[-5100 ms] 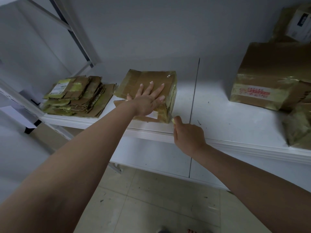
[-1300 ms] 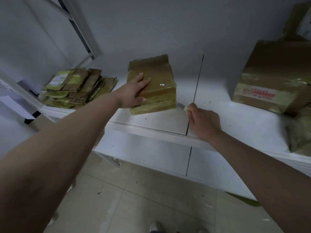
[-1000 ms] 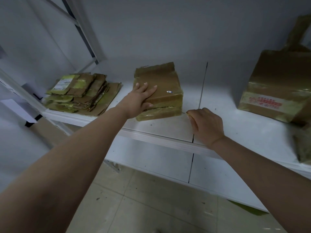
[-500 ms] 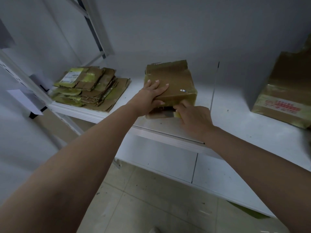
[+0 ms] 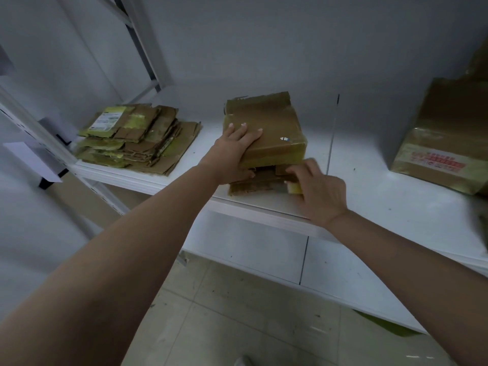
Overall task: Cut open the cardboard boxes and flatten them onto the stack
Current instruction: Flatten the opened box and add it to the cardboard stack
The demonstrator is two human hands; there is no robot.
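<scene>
A small taped cardboard box [image 5: 274, 120] lies on the white shelf [image 5: 369, 196], near its front edge. Its front end is cut open, and a flap [image 5: 250, 187] hangs down onto the shelf. My left hand [image 5: 232, 151] holds the box's front left corner, fingers flat on top and thumb tucked under the top panel. My right hand [image 5: 319, 191] is at the open front, gripping a yellow cutter [image 5: 294, 188], its fingertips touching the box's right flap. The stack of flattened boxes [image 5: 137, 138] lies to the left on the same shelf.
A large taped box [image 5: 449, 133] with a red-printed label stands on the shelf at the right. A slanted metal shelf post [image 5: 148, 43] rises behind the stack. Below the shelf are white panels and a tiled floor [image 5: 237, 313].
My right hand moved left from the shelf's bare part to the box's front with the cutter. The front end now stands open with a flap down. My left hand stays on the box.
</scene>
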